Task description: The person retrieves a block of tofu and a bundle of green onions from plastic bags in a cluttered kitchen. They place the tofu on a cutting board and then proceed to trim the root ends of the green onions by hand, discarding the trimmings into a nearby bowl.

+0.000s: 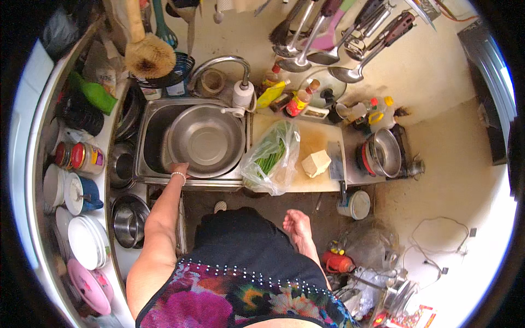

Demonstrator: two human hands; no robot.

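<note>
My left hand (180, 169), with a beaded bracelet at the wrist, is at the near rim of a wide stainless steel basin (207, 141) that rests over the sink (154, 135). Its fingers are partly hidden, so its grip is unclear. My right hand (297, 224) hangs in front of the counter, fingers loosely curled, touching nothing visible. On the cutting board (311, 135) lie a clear plastic bag of long green vegetables (270, 158) and a pale block, perhaps tofu (316, 163). A cleaver (337, 162) lies at the board's right end, its black handle over the front edge.
A faucet (240, 88) rises behind the basin. Bottles (299, 100) stand behind the board, and ladles (295, 61) hang above. Metal pans (385, 151) sit at right. Shelves at left hold stacked plates (86, 242), jars (86, 158) and a steel pot (129, 221).
</note>
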